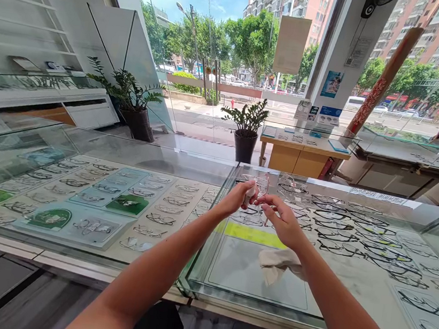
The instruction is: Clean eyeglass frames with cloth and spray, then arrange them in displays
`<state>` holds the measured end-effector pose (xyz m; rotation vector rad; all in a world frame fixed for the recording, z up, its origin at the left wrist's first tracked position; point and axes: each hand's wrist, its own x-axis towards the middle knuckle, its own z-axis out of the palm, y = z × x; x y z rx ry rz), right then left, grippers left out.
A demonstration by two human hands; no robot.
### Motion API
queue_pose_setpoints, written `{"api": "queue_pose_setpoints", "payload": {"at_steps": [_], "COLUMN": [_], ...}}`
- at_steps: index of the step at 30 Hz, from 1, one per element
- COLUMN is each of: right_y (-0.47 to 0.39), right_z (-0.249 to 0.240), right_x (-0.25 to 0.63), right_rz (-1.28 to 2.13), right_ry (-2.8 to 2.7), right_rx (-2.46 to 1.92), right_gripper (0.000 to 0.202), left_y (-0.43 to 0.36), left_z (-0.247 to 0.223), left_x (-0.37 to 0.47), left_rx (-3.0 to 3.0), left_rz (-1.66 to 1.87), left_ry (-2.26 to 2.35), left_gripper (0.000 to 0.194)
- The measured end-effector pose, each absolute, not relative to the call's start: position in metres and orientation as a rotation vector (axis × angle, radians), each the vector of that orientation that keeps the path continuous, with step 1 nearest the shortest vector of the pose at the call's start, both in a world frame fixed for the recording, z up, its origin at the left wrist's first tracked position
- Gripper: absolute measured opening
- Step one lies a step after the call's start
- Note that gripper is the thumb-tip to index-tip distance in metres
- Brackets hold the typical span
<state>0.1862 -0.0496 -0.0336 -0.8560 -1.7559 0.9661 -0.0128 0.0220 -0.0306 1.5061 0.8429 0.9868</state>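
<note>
A cloth lies on the right counter; eyeglasses lie in the left counter; behind both, a plant stands before the window.

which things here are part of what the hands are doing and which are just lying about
Likely part of the job:
- small white item, held in the left hand
- thin reddish frame, at the fingertips of the right hand
- beige cloth, within reach (a guess)

Just lying about:
- displayed glasses
- yellow-green strip
- potted plant by the window

Potted plant beside wooden cabinet
</note>
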Motion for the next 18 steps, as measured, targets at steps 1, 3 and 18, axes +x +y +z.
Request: {"api": "queue_pose_setpoints", "payload": {"at_steps": [1, 3, 18], "right_y": [-0.05, -0.048, -0.039], "right_z": [-0.033, -0.032, -0.031], "right_x": [0.187, 0.189, 0.194], "right_rz": [0.972, 0.97, 0.939], "right_ry": [-1.75, -1.713, -1.504], "right_rx": [-0.851, -0.854, -0.865], "right_gripper": [0.041, 0.042, 0.049], "left_y": [0.021, 0.02, -0.002], "left_z": [-0.03, -0.028, -0.028], "left_x": [-0.013, -0.012, 0.002], "left_rx": [1.505, 1.506, 1.733], "left_rz": [0.999, 1.017, 0.875], "left_ry": [0.841, 0.828, 0.805], "left_gripper": [0.066, 0.068, 0.063]}}
